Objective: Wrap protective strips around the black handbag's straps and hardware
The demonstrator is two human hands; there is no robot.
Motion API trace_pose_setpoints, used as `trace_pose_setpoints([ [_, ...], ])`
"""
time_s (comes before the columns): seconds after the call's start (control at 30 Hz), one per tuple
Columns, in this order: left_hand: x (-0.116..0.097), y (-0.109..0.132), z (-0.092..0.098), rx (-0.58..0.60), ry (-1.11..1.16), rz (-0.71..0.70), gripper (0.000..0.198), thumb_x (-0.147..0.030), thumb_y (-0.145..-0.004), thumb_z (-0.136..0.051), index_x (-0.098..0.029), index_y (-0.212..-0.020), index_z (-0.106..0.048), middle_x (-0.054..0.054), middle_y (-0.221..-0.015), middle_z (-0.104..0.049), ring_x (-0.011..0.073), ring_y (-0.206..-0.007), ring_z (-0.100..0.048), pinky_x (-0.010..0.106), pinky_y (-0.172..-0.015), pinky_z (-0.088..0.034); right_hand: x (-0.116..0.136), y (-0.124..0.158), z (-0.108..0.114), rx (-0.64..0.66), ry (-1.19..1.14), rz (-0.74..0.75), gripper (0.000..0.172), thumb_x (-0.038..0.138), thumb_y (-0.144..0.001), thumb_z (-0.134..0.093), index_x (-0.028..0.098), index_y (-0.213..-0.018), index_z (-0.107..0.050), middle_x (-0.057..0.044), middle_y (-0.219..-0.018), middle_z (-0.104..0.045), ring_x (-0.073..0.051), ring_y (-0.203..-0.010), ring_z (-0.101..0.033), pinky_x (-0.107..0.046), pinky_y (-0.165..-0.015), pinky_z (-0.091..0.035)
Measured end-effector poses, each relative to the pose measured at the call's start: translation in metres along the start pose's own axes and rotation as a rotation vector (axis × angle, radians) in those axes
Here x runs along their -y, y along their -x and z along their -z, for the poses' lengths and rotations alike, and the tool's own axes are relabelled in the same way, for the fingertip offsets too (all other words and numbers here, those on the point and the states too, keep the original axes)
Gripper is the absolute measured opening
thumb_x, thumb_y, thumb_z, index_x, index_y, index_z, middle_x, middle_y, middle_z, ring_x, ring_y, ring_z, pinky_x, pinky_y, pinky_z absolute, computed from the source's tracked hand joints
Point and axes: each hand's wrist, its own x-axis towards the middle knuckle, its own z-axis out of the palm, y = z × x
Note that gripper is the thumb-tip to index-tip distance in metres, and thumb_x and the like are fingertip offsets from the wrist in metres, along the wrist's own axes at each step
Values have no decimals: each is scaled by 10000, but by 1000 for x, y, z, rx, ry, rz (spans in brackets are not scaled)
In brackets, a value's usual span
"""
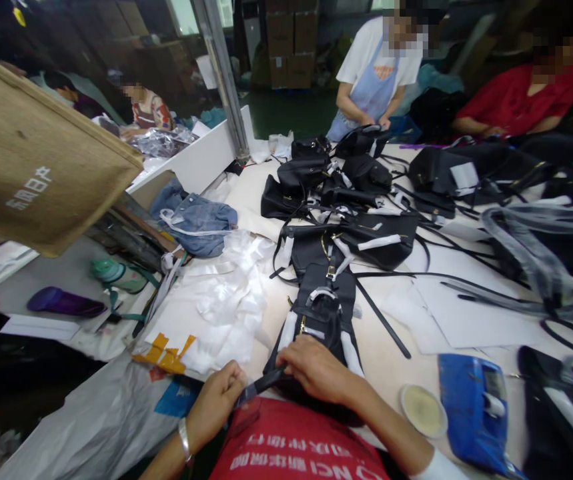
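Note:
A black bag [327, 293] with gold zips and white wrapping on its straps lies on the table right in front of me. My right hand [311, 367] is closed on a black strap [266, 381] at the bag's near end. The same strap runs leftward to my left hand [221, 393], whose fingers are pinched round its other part. A silver bracelet is on my left wrist. Under both hands is the red apron [301, 440] with white lettering. Part of the bag's near end is hidden by my right hand and forearm.
Several black bags [386, 233] fill the table beyond. White wrapping sheets [231, 300] and a denim garment [191, 217] lie left. At right are a round tub [423, 410] and a blue case [473, 407]. A metal post [221, 73] stands left; co-workers [379, 73] are across the table.

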Motion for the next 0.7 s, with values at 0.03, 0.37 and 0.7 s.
trace_pose_setpoints([
  [0.03,-2,1,2,5,-7,-3,273,-415,-865,-408,-191,-722,-466,-40,-580,-510,120,-537,-459,227,-511,-323,-4,2,2,0,-13,-13,197,193,-871,-482,221,-1034,-588,-30,-915,-643,-176,-907,-543,-297,-840,-334],
  [0.37,-14,7,-2,-26,-127,-97,280,-384,-893,-367,-188,-741,-496,-24,-654,-522,130,-631,-466,236,-580,-327,1,-16,-1,69,-25,-2,179,316,-889,-495,200,-880,-630,-31,-837,-650,-173,-846,-552,-295,-805,-343],
  [0.7,2,6,-4,-63,-136,-84,291,-394,-909,-350,-196,-726,-458,-29,-639,-515,132,-606,-471,247,-574,-320,-1,-15,-14,53,-14,-50,116,253,-843,-550,187,-926,-598,-35,-867,-639,-180,-857,-548,-285,-805,-350],
])
